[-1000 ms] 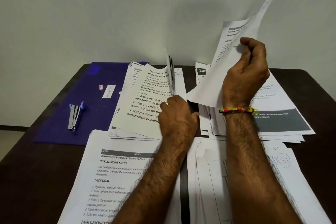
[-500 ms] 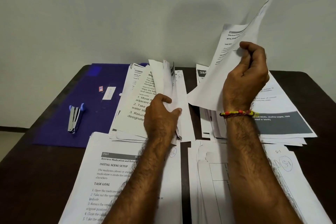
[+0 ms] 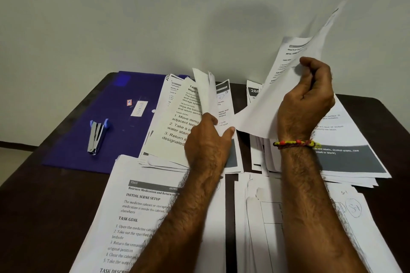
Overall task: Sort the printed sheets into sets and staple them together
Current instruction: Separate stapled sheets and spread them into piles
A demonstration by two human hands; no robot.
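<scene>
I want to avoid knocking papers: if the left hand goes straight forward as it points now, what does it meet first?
The left hand already grips the lifted sheets; pushing on, it would probably press them toward the wall, though depth is unclear.

The dark counter [image 3: 40,217] carries a purple folder [image 3: 124,139] at its left and four stacks of printed sheets [image 3: 142,224], two near, two farther back.

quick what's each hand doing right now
Left hand: grips lifted sheets of the far-left stack.
Right hand: pinches a raised sheet in the air.
</scene>
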